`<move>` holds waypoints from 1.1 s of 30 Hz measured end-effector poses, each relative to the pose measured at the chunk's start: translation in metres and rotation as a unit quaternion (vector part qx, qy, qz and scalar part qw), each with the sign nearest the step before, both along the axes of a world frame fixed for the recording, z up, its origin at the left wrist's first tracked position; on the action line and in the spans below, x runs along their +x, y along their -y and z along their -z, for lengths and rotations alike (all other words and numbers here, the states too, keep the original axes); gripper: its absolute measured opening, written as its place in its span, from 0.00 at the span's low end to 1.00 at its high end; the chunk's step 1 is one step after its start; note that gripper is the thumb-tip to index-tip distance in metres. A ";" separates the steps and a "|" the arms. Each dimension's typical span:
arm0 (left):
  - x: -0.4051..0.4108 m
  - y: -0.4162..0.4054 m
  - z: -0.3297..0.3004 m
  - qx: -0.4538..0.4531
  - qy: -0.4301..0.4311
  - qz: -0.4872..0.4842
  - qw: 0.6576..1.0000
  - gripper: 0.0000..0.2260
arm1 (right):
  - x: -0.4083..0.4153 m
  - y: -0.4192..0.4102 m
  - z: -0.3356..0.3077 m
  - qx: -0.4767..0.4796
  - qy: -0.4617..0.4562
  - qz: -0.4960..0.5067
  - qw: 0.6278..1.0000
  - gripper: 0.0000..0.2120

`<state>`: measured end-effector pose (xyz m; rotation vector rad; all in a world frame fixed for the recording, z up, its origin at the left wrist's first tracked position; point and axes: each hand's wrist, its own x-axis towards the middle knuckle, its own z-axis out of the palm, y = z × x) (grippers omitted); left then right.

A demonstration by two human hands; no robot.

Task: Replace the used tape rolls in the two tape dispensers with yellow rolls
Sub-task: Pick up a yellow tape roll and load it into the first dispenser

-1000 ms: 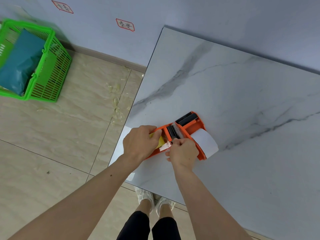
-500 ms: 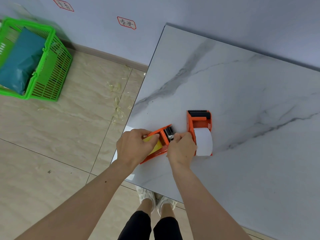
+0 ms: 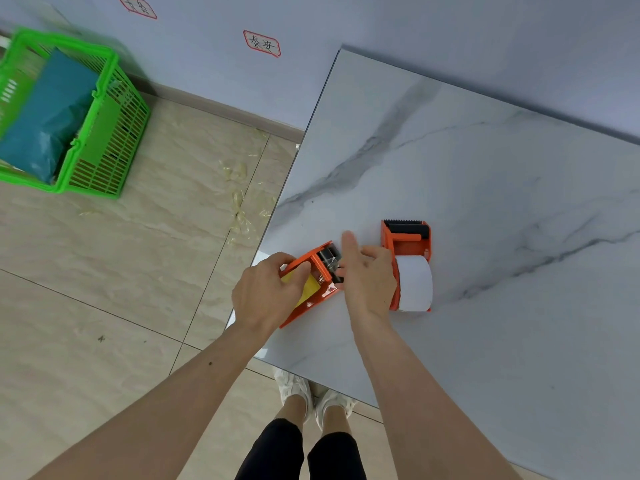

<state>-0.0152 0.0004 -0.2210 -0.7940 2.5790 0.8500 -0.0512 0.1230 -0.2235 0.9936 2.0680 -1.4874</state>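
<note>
Two orange tape dispensers lie on the marble table (image 3: 485,188) near its left front corner. My left hand (image 3: 266,294) grips the left dispenser (image 3: 317,268), which holds a yellow roll (image 3: 306,289), partly hidden under my fingers. My right hand (image 3: 367,275) is at that dispenser's black roller end, index finger straight and blurred, the other fingers by the roller. The right dispenser (image 3: 407,242) stands apart just right of my right hand and carries a white roll (image 3: 414,284).
A green plastic basket (image 3: 100,140) with a teal bag stands on the tiled floor at the far left. Scraps of clear tape (image 3: 239,202) litter the floor beside the table edge. My feet in white shoes (image 3: 311,396) are below the table's front edge.
The two dispensers, together one second ago, are separated, the white-roll one now standing to the right. My right hand has opened, its index finger lifting straight from the roller.
</note>
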 end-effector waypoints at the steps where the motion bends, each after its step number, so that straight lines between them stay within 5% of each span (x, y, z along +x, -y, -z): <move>1: 0.000 0.000 0.001 0.001 0.000 0.000 1.000 0.15 | 0.000 0.000 -0.001 0.011 0.000 -0.028 1.000 0.20; 7: 0.000 0.002 0.001 0.023 -0.013 -0.001 1.000 0.17 | -0.009 0.002 0.010 0.088 -0.012 -0.133 0.987 0.04; 13: 0.007 0.000 -0.003 0.037 0.016 0.004 0.999 0.29 | -0.025 0.002 0.006 0.123 -0.032 -0.231 0.965 0.07; 19: 0.011 -0.006 -0.008 0.032 0.030 0.041 0.998 0.36 | -0.044 -0.005 0.002 0.130 -0.062 -0.240 0.960 0.08; 26: 0.012 -0.011 -0.001 0.033 -0.007 0.063 0.997 0.30 | -0.064 -0.018 0.004 0.070 -0.056 -0.144 0.986 0.07; 30: 0.010 -0.014 0.003 0.073 -0.028 0.026 0.997 0.30 | -0.067 -0.013 -0.002 -0.034 0.000 -0.120 0.992 0.20; 33: 0.011 -0.014 0.004 0.074 -0.028 0.020 0.997 0.31 | -0.067 -0.014 -0.005 0.015 0.016 -0.215 0.976 0.27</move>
